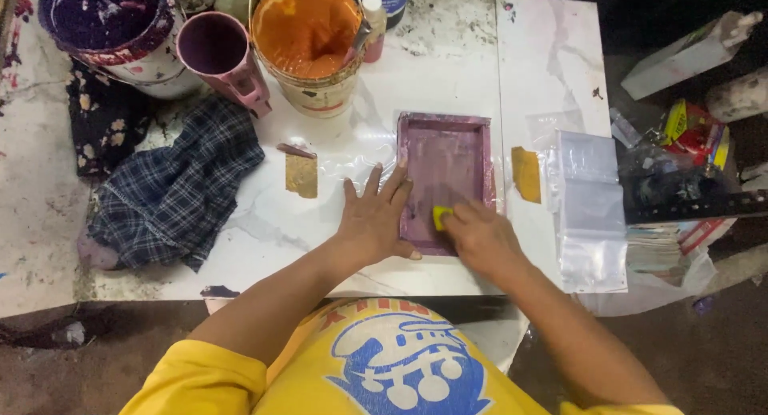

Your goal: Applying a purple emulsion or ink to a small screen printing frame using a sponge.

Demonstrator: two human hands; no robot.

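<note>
A small purple-stained rectangular screen frame (445,123) lies flat on the white table (448,55). My left hand (374,219) rests flat, fingers spread, on the frame's left edge and the table beside it. My right hand (480,235) is closed on a small yellow scraper (441,216) pressed onto the frame's near end. Clear plastic sheeting lies under the frame.
A bucket of orange paint (308,39), a pink cup (224,55) and a purple-stained bucket (120,31) stand at the back left. A plaid cloth (176,191) lies left. Two tan cards (302,175) (526,173) flank the frame. Clear plastic bags (590,207) stack at right.
</note>
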